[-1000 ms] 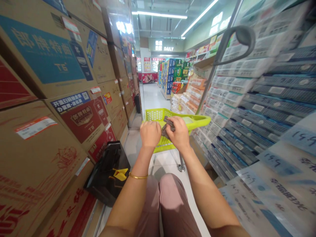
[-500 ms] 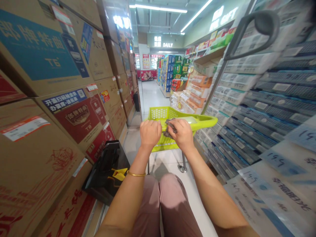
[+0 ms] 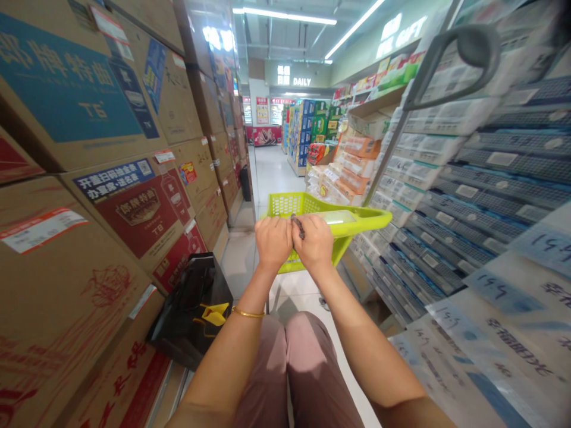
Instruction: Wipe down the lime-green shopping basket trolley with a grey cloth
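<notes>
Right below your fingers lie your dusty-pink trousers [image 3: 312, 368], and a thin gold bangle [image 3: 248, 314] circles the left wrist, between you and the knuckles. Your left hand [image 3: 273, 242] is clenched, its fingers curled under; whether they close on anything, you can't tell from here. Your right hand [image 3: 315, 244] sits just beside it, fingers folded around a dark grey-brown, crumpled soft strip [image 3: 298, 227], part of which shows between the two fists. Down and left of your fingers stands a glossy black bag [image 3: 191, 309] with a yellow piece [image 3: 215, 314] on it.

Just past your knuckles is the yellow-green plastic basket [image 3: 372, 220] with perforated walls, its rim reaching out to the right of your right fingers. Left of your hands rise stacked brown cardboard cartons [image 3: 100, 238] printed in red and blue; to the right are piled grey-blue and white plastic-wrapped packs [image 3: 446, 217]. Up and right of your fingers, a grey looped handle [image 3: 489, 56] tops a slanting metal pole [image 3: 388, 151]. Farthest ahead, above your fingertips, glows the white "DAILY" sign [image 3: 302, 82].
</notes>
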`<state>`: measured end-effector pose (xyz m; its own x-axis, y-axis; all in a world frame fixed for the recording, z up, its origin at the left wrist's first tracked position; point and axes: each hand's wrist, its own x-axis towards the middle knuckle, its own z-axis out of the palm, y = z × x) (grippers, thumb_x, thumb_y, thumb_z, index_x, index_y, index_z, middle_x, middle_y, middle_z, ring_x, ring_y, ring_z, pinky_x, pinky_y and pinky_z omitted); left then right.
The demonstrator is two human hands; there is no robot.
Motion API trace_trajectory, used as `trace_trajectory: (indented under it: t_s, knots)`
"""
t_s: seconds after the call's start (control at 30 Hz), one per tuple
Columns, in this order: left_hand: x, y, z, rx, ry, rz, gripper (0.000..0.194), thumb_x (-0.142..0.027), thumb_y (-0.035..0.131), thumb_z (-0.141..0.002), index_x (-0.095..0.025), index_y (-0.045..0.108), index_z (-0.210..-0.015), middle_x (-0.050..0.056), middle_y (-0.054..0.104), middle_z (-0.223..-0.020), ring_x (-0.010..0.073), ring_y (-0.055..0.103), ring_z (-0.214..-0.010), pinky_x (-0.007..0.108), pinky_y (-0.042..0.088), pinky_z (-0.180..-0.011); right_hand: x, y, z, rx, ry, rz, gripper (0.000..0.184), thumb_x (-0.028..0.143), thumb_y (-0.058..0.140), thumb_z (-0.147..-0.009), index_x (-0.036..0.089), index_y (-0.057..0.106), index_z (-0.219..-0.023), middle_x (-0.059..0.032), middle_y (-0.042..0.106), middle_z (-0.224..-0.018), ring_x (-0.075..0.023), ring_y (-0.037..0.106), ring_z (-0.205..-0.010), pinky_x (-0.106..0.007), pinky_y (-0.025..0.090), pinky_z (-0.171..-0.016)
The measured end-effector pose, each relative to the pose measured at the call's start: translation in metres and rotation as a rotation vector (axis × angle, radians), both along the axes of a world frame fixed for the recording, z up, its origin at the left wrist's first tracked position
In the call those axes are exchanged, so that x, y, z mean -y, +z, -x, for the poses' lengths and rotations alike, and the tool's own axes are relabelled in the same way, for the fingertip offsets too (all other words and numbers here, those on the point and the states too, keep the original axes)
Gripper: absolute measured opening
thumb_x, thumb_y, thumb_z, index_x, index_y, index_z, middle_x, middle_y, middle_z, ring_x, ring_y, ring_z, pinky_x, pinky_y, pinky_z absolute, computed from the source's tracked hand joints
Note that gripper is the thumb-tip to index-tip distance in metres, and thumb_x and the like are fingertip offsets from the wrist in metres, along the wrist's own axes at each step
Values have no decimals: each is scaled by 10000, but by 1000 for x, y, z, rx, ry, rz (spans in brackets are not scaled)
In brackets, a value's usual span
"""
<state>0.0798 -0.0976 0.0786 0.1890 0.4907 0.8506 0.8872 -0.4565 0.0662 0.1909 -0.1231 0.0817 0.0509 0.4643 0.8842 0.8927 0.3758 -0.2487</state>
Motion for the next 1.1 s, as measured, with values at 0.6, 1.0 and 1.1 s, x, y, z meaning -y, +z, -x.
trace_trajectory:
  t_s: [0.6, 1.0, 1.1]
  knots:
    - [1, -1, 6, -16, -27, -17, 358, -274, 365, -929, -191, 523, -619, 52, 570, -631, 187, 493, -680, 349, 248, -681, 5, -5, -74, -159, -107, -80, 196, 302, 499, -845, 187, 657, -852, -69, 663, -838, -189, 583, -818, -321, 455, -765]
    - [1, -3, 6, 13, -14, -37, 366, -260, 342, -938, -193, 525, -628, 46, 563, -624, 185, 492, -674, 349, 259, -685, 2, 0, 3, 31, 13, 17, 194, 296, 498, -862, 195, 663, -875, -61, 671, -856, -178, 577, -803, -299, 423, -747]
    - [1, -2, 11, -25, -17, -25, 372, -273, 336, -942, -193, 530, -635, 48, 569, -635, 187, 497, -687, 347, 263, -689, 1, -3, 4, 75, 33, 18, 207, 309, 492, -872, 191, 659, -902, -69, 664, -876, -180, 570, -825, -301, 419, -762]
